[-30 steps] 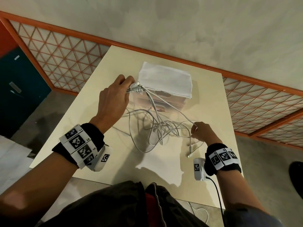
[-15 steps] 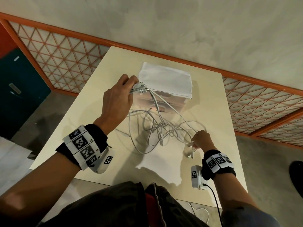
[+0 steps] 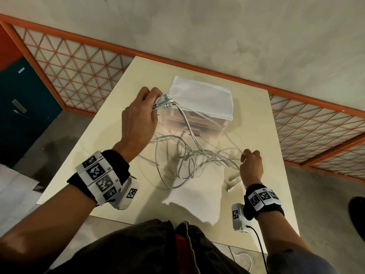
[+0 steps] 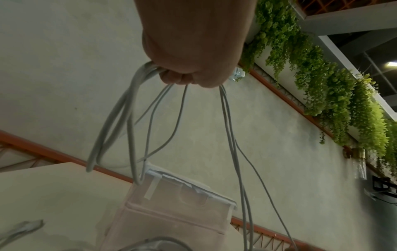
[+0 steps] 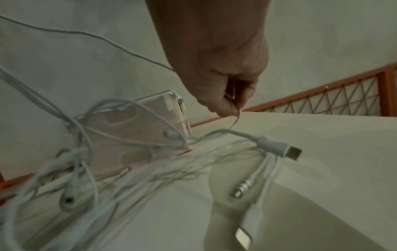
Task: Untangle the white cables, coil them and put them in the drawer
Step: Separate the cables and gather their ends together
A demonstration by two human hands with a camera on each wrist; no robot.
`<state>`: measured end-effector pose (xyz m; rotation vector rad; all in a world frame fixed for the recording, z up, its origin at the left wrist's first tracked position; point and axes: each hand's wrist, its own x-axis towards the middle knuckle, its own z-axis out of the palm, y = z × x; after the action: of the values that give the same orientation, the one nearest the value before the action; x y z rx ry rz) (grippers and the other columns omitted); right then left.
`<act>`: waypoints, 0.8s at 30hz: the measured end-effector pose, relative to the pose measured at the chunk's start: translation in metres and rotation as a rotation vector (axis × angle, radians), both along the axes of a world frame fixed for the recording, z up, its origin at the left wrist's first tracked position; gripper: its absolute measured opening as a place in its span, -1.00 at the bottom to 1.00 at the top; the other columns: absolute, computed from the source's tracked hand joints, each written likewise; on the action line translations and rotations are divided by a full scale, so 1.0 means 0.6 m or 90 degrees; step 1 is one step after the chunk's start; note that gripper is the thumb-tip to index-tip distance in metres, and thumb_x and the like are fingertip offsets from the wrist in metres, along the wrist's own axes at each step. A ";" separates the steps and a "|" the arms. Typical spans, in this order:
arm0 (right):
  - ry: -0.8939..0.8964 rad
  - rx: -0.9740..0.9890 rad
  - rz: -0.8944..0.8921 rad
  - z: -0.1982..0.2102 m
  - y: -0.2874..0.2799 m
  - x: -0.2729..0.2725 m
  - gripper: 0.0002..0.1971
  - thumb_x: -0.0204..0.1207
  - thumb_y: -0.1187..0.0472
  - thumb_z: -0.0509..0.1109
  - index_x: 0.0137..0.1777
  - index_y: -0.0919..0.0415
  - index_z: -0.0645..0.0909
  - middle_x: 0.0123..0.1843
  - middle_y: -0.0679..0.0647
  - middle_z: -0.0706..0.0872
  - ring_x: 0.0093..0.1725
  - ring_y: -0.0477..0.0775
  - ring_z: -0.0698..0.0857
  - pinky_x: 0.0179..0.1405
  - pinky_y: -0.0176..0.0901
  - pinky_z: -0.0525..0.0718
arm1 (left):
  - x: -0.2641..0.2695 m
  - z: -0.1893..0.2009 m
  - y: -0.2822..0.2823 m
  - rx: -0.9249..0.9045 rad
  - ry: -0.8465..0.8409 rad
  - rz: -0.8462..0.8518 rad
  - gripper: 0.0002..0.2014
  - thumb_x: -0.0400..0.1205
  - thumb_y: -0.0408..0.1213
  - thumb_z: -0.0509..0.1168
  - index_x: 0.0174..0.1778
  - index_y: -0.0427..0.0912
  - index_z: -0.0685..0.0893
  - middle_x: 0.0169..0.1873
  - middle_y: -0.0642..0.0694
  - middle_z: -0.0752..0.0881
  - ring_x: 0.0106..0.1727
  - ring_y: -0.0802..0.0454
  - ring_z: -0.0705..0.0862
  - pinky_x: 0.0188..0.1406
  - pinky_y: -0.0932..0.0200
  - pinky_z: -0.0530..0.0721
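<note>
On the left, the person's left hand (image 3: 141,117) is held up in the air. Its fingers are curled tight around a bunch of cable ends (image 3: 163,102), and the strands hang down from the fist (image 4: 189,56).

In the middle, the white cables (image 3: 189,161) lie in a messy heap on the table (image 3: 256,119). The heap sits just in front of the little see-through drawer box (image 3: 194,123), which has a white cloth (image 3: 201,99) on top. The drawer looks closed.

On the right, the right hand (image 3: 251,167) is low, near the table. Its thumb and fingers (image 5: 225,105) pinch 1 thin strand. 3 loose plugs (image 5: 279,149) lie close below this hand.

The strands run in a long line from the high left hand down to the low right hand, with the knot between them. The right hand is nearer the knot, so it is likely the one to pull its strand free.
</note>
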<state>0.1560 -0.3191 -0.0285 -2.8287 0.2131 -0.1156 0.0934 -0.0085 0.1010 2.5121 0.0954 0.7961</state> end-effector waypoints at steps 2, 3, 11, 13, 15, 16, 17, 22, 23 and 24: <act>0.008 -0.009 -0.001 -0.008 -0.001 -0.008 -0.74 0.39 0.65 0.16 -0.07 0.42 0.60 0.06 0.39 0.55 0.03 0.39 0.56 -0.25 0.05 0.49 | 0.000 0.003 0.000 -0.004 -0.014 0.014 -0.78 0.55 -0.52 0.15 0.05 -0.17 0.49 -0.08 -0.24 0.56 -0.30 -0.30 0.58 -0.45 0.05 0.40; 0.019 -0.006 -0.003 -0.011 -0.001 -0.010 -0.74 0.39 0.64 0.16 -0.07 0.40 0.60 0.07 0.37 0.54 0.06 0.39 0.55 -0.26 0.05 0.50 | 0.000 0.004 0.000 -0.004 -0.016 0.017 -0.78 0.55 -0.52 0.14 0.05 -0.17 0.49 -0.08 -0.24 0.56 -0.30 -0.30 0.58 -0.45 0.05 0.40; 0.221 0.087 0.085 -0.011 0.008 0.011 -0.64 0.38 0.36 0.44 0.19 0.20 0.58 0.14 0.18 0.57 0.35 0.29 0.52 0.23 -0.01 0.51 | 0.004 -0.002 -0.011 0.001 0.002 -0.029 -0.74 0.54 -0.53 0.19 0.04 -0.10 0.43 -0.09 -0.22 0.56 -0.30 -0.30 0.58 -0.45 0.04 0.43; 0.297 0.034 0.110 0.010 0.022 0.016 -0.28 0.34 0.16 0.58 0.48 0.13 0.38 0.41 0.22 0.42 0.50 0.31 0.35 0.45 0.14 0.34 | 0.006 0.000 -0.015 0.006 0.002 -0.040 -0.74 0.54 -0.52 0.20 0.03 -0.09 0.42 -0.10 -0.21 0.56 -0.31 -0.28 0.57 -0.45 0.05 0.44; 0.291 0.070 0.178 0.044 0.042 0.017 0.03 0.23 0.03 0.66 0.63 0.04 0.13 0.54 0.20 0.25 0.55 0.30 0.26 0.47 0.24 0.25 | 0.006 0.003 -0.018 0.009 0.001 -0.047 -0.74 0.54 -0.52 0.20 0.03 -0.10 0.44 -0.10 -0.20 0.56 -0.30 -0.26 0.58 -0.45 0.07 0.42; 0.257 0.102 0.231 0.062 0.055 0.015 0.10 0.18 -0.02 0.68 0.64 -0.01 0.07 0.56 0.17 0.22 0.55 0.26 0.25 0.45 0.24 0.25 | 0.006 0.004 -0.020 0.009 0.000 -0.052 -0.75 0.54 -0.52 0.20 0.04 -0.11 0.45 -0.10 -0.20 0.56 -0.30 -0.25 0.58 -0.45 0.07 0.42; 0.214 0.132 0.287 0.079 0.069 0.012 0.12 0.15 -0.09 0.68 0.64 -0.05 0.07 0.56 0.12 0.23 0.53 0.21 0.26 0.42 0.20 0.25 | 0.006 0.005 -0.023 0.010 -0.003 -0.058 -0.75 0.54 -0.52 0.19 0.04 -0.11 0.45 -0.11 -0.20 0.56 -0.30 -0.25 0.58 -0.45 0.07 0.43; -0.038 0.270 0.455 0.109 0.133 0.009 -0.26 0.25 -0.19 0.58 0.41 -0.01 0.46 0.30 -0.01 0.51 0.29 -0.08 0.47 0.28 -0.12 0.41 | 0.005 0.016 -0.035 0.010 -0.017 -0.068 -0.75 0.54 -0.53 0.19 0.05 -0.15 0.49 -0.09 -0.18 0.57 -0.30 -0.21 0.59 -0.44 0.10 0.42; -0.048 0.297 0.473 0.108 0.141 0.010 -0.44 0.31 -0.10 0.58 0.26 0.08 0.57 0.12 -0.04 0.58 0.11 -0.23 0.53 0.16 -0.27 0.47 | 0.006 0.019 -0.035 0.010 -0.020 -0.065 -0.76 0.54 -0.53 0.20 0.06 -0.16 0.50 -0.09 -0.19 0.57 -0.29 -0.21 0.60 -0.44 0.11 0.42; -0.025 0.323 0.480 0.109 0.146 0.009 -0.63 0.36 0.02 0.58 0.09 0.17 0.64 -0.07 -0.06 0.61 -0.09 -0.30 0.56 -0.02 -0.41 0.47 | 0.005 0.021 -0.034 0.010 -0.023 -0.061 -0.76 0.55 -0.53 0.19 0.06 -0.17 0.51 -0.09 -0.19 0.57 -0.29 -0.22 0.60 -0.44 0.11 0.43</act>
<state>0.1617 -0.2315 0.0371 -2.2188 -0.7225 0.0458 0.0966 -0.0289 0.1134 2.4947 -0.0433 0.8054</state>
